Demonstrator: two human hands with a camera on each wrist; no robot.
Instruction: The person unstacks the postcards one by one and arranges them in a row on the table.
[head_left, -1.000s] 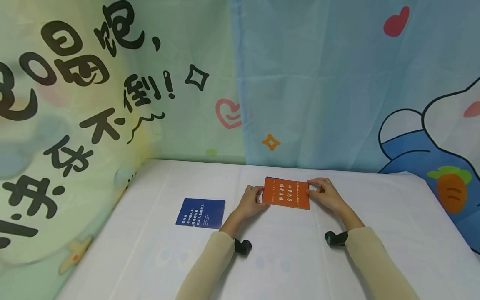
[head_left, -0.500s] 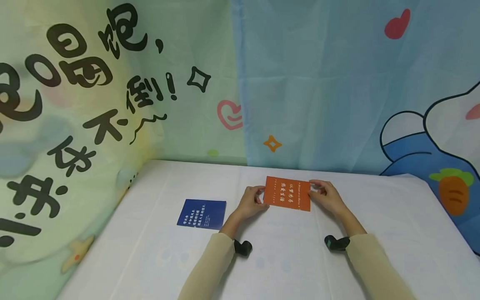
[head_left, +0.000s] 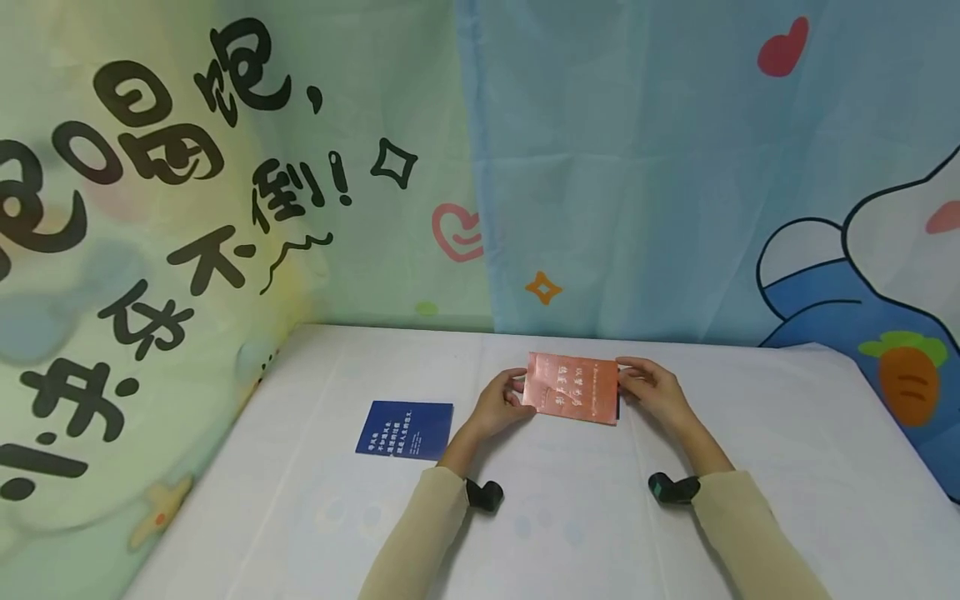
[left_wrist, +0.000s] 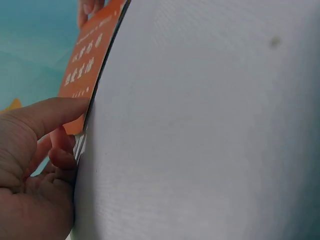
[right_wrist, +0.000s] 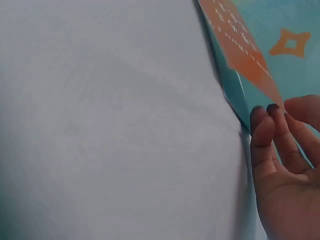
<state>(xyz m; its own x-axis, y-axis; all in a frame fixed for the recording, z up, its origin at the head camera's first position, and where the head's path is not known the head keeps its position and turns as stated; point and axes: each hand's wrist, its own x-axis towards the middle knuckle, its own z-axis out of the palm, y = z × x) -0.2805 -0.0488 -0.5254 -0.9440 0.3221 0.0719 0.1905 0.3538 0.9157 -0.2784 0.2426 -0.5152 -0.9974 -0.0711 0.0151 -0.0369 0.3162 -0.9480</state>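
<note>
An orange booklet (head_left: pixel 570 388) with white lettering is toward the back of the table, between my two hands. My left hand (head_left: pixel 498 405) holds its left edge, thumb on the near corner, as the left wrist view shows. At the right edge my right hand (head_left: pixel 660 392) pinches the orange cover (right_wrist: pixel 245 50) between thumb and fingers. That side is tilted up, and a dark bluish layer (right_wrist: pixel 232 95) shows beneath it. Whether this layer is part of the booklet or a separate one, I cannot tell. A blue booklet (head_left: pixel 405 430) with white lettering lies flat left of my left hand.
A white cloth (head_left: pixel 570 533) covers the table. Printed fabric backdrops (head_left: pixel 637 167) rise along its back and left edges. On each wrist sits a small dark camera, the left one (head_left: pixel 486 495) and the right one (head_left: pixel 673 487) near the sleeves.
The orange cover has tilted, its surface now paler with glare, and a dark edge shows beneath its right side. Both hands stay nearly in place. The blue booklet lies as before.
</note>
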